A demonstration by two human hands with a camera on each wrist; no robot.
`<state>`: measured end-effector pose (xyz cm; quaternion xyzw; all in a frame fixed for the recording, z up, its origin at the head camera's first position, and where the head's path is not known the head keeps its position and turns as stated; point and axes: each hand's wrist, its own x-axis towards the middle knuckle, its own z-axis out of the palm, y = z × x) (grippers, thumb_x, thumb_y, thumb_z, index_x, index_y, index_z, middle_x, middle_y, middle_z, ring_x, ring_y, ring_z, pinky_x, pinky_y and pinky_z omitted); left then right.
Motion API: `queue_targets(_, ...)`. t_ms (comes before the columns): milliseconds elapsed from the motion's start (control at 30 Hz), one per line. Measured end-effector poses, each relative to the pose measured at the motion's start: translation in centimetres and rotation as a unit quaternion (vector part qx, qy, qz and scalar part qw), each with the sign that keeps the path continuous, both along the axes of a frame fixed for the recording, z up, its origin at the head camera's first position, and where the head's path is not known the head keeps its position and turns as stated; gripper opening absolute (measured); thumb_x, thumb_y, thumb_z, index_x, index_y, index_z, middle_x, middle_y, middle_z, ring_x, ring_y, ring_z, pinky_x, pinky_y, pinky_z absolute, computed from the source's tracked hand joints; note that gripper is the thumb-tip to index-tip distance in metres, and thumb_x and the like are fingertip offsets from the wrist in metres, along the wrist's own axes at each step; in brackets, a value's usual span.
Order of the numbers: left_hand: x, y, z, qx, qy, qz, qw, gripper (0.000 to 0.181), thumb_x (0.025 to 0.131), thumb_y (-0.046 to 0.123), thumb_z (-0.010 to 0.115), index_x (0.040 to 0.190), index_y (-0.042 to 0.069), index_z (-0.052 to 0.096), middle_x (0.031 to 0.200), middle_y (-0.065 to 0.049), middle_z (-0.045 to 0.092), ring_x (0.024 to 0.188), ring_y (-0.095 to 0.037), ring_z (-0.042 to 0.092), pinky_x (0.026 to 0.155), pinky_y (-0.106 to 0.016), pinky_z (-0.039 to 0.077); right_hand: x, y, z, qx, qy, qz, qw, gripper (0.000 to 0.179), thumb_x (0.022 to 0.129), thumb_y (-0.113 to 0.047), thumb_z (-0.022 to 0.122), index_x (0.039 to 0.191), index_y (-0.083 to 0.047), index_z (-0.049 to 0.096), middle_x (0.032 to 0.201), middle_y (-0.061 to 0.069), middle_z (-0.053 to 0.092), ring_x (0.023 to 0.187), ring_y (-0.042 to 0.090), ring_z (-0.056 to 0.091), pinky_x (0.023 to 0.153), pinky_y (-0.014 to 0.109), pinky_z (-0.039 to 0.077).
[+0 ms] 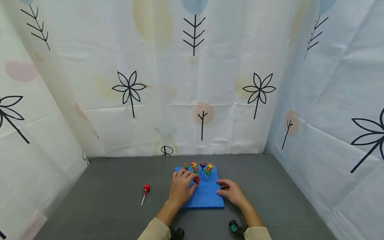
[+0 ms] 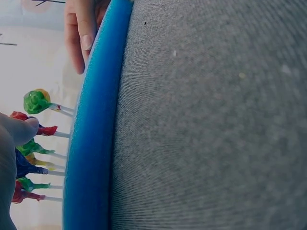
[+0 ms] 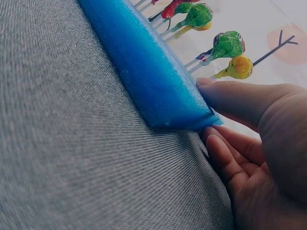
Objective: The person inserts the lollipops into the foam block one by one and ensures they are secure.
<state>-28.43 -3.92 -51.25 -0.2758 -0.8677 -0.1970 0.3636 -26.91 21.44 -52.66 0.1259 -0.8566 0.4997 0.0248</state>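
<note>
In the head view my left hand (image 1: 180,187) reaches over a blue foam board (image 1: 210,199) and pinches a red-wrapped lollipop (image 1: 196,180). The left wrist view shows my thumb (image 2: 21,130) against the red wrapper (image 2: 47,130), the white stick below it meeting the board. My right hand (image 1: 234,193) holds the board's right edge; in the right wrist view the thumb lies on the upper side and the fingers touch the edge. Several lollipops stand upright toward the board's back, among them a purple one (image 1: 203,164), a yellow one (image 1: 211,165) and a green one (image 1: 207,171).
Another red lollipop (image 1: 146,188) lies on the grey table (image 1: 120,186), left of the board, with its white stick toward me. Small holes dot the board's front part. White patterned cloth (image 1: 168,83) hangs behind and on both sides of the table.
</note>
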Motion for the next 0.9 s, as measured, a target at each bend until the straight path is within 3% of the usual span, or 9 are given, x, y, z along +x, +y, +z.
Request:
queue_targets(500,0.7,-0.5,0.0,0.003,0.003,-0.001,1.0000,0.041,0.074,0.031,0.086,0.111,0.022,0.070,0.108,0.003,0.064,0.104,-0.020,0.052,0.082,-0.040,0.037,-0.2,0.0,-0.1,0.005,0.003,0.000,1.0000,0.036,0.086,-0.014,0.075,0.118,-0.002,0.065,0.108,0.008,0.062,0.097,0.024,0.059,0.079,0.032,0.049)
queue_targets(900,1.6,-1.8,0.3,-0.011,-0.044,-0.005,0.9989,0.041,0.076,0.030,0.084,0.114,0.021,0.070,0.117,0.002,0.062,0.110,-0.019,0.053,0.091,-0.043,0.044,-0.1,0.1,-0.2,0.008,0.007,-0.002,0.9999,0.036,0.086,-0.015,0.075,0.118,-0.003,0.065,0.107,0.007,0.063,0.096,0.024,0.059,0.079,0.032,0.049)
